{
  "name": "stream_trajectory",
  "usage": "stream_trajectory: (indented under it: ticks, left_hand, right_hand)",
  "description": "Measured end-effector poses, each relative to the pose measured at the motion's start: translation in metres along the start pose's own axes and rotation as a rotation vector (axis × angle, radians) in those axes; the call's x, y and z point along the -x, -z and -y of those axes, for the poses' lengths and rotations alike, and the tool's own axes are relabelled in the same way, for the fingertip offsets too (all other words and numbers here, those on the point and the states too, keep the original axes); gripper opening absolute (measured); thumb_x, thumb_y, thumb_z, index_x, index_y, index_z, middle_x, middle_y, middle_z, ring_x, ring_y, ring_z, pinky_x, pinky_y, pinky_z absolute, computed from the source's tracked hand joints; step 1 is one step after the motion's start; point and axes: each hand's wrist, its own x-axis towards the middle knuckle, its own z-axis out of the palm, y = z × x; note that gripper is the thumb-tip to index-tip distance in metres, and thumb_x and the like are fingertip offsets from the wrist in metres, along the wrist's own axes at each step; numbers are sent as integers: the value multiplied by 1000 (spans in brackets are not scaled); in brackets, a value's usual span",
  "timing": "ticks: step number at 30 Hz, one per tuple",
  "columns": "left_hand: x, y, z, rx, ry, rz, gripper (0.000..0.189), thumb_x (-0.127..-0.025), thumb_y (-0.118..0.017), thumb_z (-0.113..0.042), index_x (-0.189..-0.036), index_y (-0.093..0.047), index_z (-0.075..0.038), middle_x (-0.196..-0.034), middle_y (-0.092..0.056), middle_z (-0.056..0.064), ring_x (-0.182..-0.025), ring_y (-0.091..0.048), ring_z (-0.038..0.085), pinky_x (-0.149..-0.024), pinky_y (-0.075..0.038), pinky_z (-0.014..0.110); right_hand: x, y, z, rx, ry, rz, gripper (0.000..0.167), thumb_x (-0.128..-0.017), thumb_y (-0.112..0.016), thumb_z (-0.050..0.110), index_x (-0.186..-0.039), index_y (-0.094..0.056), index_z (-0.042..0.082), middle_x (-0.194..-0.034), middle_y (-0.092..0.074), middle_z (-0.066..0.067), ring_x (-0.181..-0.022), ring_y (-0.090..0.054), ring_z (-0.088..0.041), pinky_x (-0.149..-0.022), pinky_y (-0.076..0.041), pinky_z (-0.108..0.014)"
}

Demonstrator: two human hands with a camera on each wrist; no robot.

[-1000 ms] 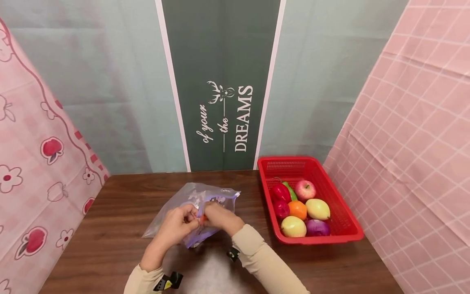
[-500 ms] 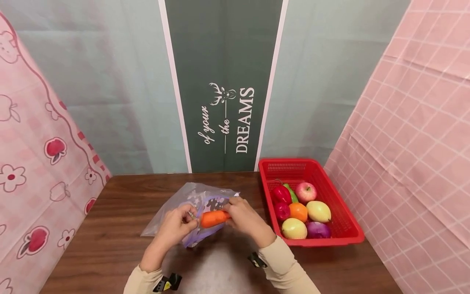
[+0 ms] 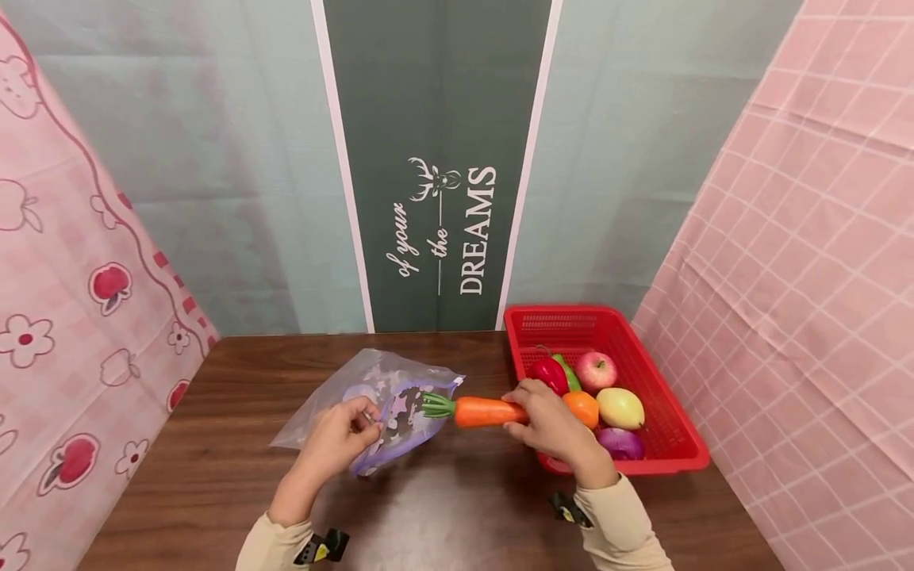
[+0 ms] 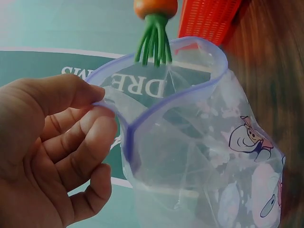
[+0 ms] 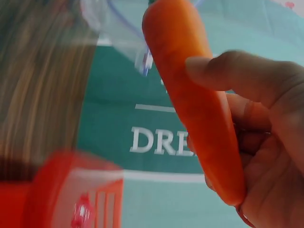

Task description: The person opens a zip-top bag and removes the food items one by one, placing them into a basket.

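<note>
My left hand [image 3: 339, 436] pinches the purple rim of a clear zip bag [image 4: 204, 156] printed with cartoon figures, whose mouth gapes toward the right. In my right hand [image 3: 553, 424] is an orange carrot [image 3: 487, 411], gripped near its tapered end. Its green stalks [image 4: 154, 40] point left, over the mouth of the bag in the head view. In the right wrist view, my thumb lies along the carrot's side [image 5: 190, 99] and the other fingers curl behind it.
A red basket [image 3: 667, 400] at the right holds an apple [image 3: 597, 370], an orange [image 3: 581, 409], a purple onion [image 3: 620, 444], a yellow-green fruit [image 3: 620, 408] and red and green peppers. Cloth panels enclose the brown table [image 3: 236, 412] at the back and both sides.
My right hand has come out of the bag with the carrot and moved right, to the basket's near left edge. My left hand keeps its hold on the bag's rim, nearly in place.
</note>
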Motion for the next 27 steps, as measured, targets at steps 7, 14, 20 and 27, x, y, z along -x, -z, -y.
stream_trajectory:
  ticks: [7,14,20,27]
  left_hand:
    - [1,-3,2,-17,15,19,15,-70,-70,-8,-72,-59,-18,-56,-49,-15,-50,-45,2,-50,-38,25]
    - [1,-8,4,-20,23,33,11,-70,-68,-10,-72,-60,-17,-57,-49,-16,-52,-46,2,-51,-38,25]
    - [2,-9,4,-22,25,52,14,-69,-69,-9,-71,-59,-19,-58,-50,-16,-53,-47,1,-52,-39,25]
    - [1,-12,4,-25,20,67,14,-69,-67,-7,-71,-59,-19,-58,-50,-16,-53,-46,1,-52,-40,24]
  right_hand:
    - [22,4,-33,-112,-73,-89,33,-69,-79,14,-99,-67,6,-86,-54,5,-72,-47,-11,-65,-46,-29]
    - [29,9,-68,-87,-97,-218,31,-70,-75,6,-99,-66,-3,-85,-56,-4,-69,-47,-14,-59,-42,-30]
    - [26,18,-96,-5,-221,-191,33,-74,-75,6,-102,-63,-9,-92,-57,-18,-79,-54,-32,-71,-46,-45]
    - [18,25,-124,1,-364,-125,19,-79,-68,4,-93,-61,-6,-79,-52,-15,-72,-50,-33,-68,-41,-48]
